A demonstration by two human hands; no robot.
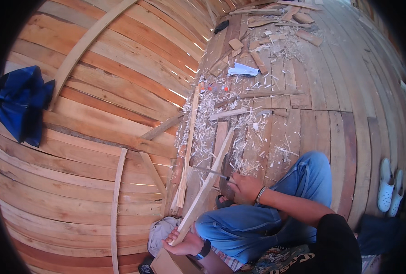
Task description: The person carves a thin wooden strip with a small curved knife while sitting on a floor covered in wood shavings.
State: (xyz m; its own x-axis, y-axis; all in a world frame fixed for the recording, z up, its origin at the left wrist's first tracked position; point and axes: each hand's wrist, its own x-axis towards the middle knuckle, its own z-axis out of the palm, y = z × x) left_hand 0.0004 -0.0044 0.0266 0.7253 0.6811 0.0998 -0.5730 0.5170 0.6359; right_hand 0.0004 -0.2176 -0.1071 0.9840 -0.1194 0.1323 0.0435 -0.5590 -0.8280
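My left hand (183, 241), with a dark band at its wrist, is closed round the near end of a long pale wooden stick (207, 183). The stick slants away from me, up and to the right, past my bent knee. My right hand (246, 187) grips the handle of a knife (216, 173). Its thin blade points left and lies across the middle of the stick; whether it touches the wood I cannot tell. Curled wood shavings (246, 157) lie on the floor around the stick's far end.
A plank wall (84, 150) rises on my left, with a blue cloth (25, 105) hanging on it. Loose wood strips (191, 141) lie beside the stick. Farther off are wood offcuts (259, 62) and a white paper (243, 70). Pale clogs (385, 187) stand at the right; a cardboard box (173, 263) is near my left hand.
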